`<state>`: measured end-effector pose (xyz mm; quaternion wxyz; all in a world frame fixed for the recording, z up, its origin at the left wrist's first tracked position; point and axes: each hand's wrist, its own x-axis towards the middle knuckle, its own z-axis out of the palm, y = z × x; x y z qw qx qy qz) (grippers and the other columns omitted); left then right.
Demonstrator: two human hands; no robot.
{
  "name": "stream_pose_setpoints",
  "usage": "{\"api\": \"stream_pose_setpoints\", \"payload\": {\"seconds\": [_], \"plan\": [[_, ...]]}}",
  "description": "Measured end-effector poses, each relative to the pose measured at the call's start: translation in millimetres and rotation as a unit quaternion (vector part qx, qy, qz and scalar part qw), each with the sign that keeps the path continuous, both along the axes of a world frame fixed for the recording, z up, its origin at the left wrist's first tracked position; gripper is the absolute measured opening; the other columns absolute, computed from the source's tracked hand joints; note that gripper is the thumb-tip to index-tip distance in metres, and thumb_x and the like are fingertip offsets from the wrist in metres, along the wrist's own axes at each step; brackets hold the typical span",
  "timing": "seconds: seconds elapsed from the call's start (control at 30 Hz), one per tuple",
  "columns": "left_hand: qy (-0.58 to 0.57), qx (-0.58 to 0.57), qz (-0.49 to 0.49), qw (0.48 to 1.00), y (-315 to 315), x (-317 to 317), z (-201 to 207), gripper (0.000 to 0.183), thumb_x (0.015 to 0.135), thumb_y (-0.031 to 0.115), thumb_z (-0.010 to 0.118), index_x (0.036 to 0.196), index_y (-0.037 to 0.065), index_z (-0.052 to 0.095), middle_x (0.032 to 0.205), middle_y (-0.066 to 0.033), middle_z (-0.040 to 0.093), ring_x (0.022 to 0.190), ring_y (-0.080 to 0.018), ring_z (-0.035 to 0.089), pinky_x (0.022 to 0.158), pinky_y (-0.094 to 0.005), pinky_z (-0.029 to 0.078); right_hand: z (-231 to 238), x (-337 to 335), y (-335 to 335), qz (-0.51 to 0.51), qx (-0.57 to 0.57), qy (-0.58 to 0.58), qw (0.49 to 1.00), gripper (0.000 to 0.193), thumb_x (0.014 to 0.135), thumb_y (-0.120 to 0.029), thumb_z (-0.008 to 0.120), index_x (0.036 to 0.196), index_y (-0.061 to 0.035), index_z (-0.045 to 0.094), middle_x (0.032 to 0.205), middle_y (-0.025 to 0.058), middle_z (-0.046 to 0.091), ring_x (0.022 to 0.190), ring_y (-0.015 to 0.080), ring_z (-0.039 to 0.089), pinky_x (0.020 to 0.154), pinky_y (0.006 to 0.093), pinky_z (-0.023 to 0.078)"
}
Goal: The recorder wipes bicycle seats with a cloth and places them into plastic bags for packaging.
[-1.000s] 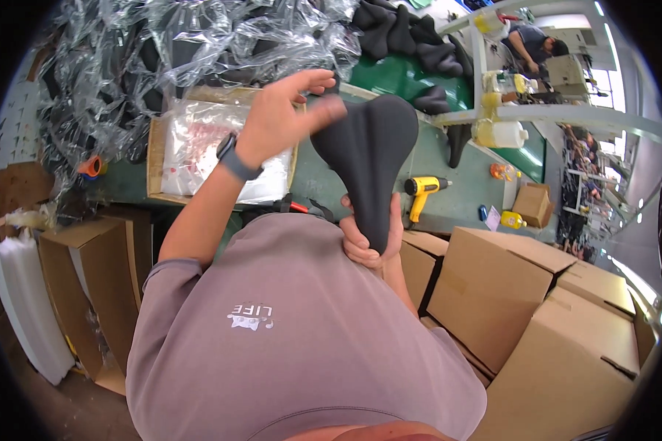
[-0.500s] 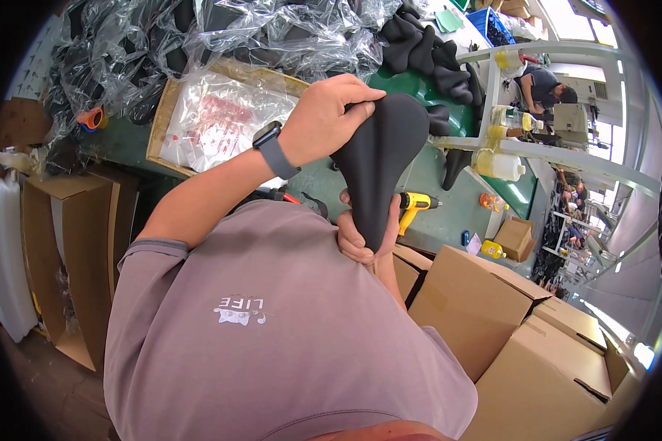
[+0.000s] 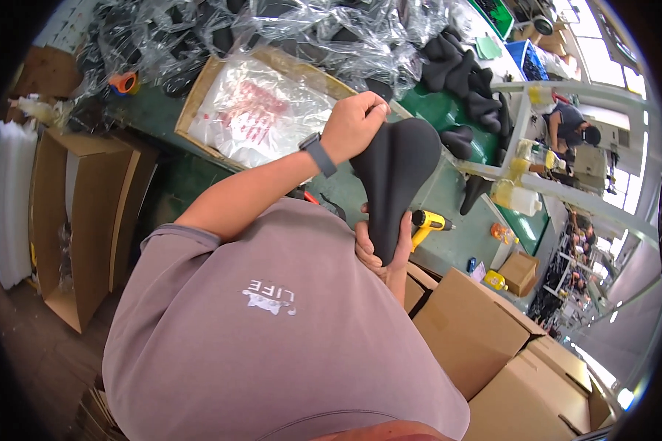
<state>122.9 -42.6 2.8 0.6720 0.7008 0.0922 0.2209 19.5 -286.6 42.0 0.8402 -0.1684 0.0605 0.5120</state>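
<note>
I hold a black bicycle saddle (image 3: 393,180) in front of my chest, over the edge of a green workbench (image 3: 449,198). My left hand (image 3: 354,126), with a dark watch at the wrist, grips the saddle's wide rear end from above. My right hand (image 3: 381,253) closes around the narrow nose at the bottom. The saddle stands nearly upright, its smooth top facing me. My grey shirt fills the lower half of the view.
A shallow cardboard tray with a clear plastic bag (image 3: 254,110) lies on the bench. Crumpled clear bags (image 3: 287,29) and more black saddles (image 3: 460,73) pile behind it. A yellow heat gun (image 3: 428,220) rests near the bench edge. Cardboard boxes (image 3: 485,338) stand right, an open carton (image 3: 81,220) left.
The saddle and both hands have stayed together in my grip while my head tilted, shifting the bench and boxes in view. The saddle now sits slightly farther right.
</note>
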Motion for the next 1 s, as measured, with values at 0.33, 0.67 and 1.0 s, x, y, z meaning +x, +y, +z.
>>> {"api": "stream_pose_setpoints", "payload": {"seconds": [0.33,0.67,1.0], "plan": [[0.31,0.349,0.167,0.868,59.2,-4.0,-201.1,0.059,0.088,0.024,0.088,0.142,0.011,0.068,0.131,-0.0172,0.074,0.125,-0.0389,0.068,0.102,-0.0515,0.054,-39.3,-11.3,-20.8,-0.31,-0.633,-0.52,0.483,0.054,0.093,-0.007,0.089,0.134,-0.0008,0.055,0.106,0.0084,0.071,0.081,0.0157,0.068,0.07,0.0305,0.057],[0.21,-0.367,-0.056,0.905,113.8,-94.4,-112.1,0.03,0.11,0.016,0.065,0.137,0.005,0.069,0.107,-0.0019,0.076,0.097,-0.0114,0.074,0.085,-0.0324,0.06,-90.1,30.9,7.9,-0.099,-0.383,-0.279,0.875,0.06,0.099,-0.013,0.077,0.15,0.0017,0.049,0.136,0.0205,0.069,0.104,0.0365,0.08,0.084,0.0443,0.069],[0.166,-0.468,0.065,0.865,133.8,-93.1,-54.3,0.019,0.113,0.028,0.072,0.102,0.013,0.076,0.076,0.0078,0.061,0.066,-0.0018,0.054,0.058,-0.0237,0.042,-61.7,74.2,71.1,0.095,-0.372,-0.431,0.817,0.073,0.083,0.002,0.086,0.149,-0.0001,0.055,0.107,0.0159,0.079,0.091,0.0269,0.076,0.086,0.0387,0.061]]}}
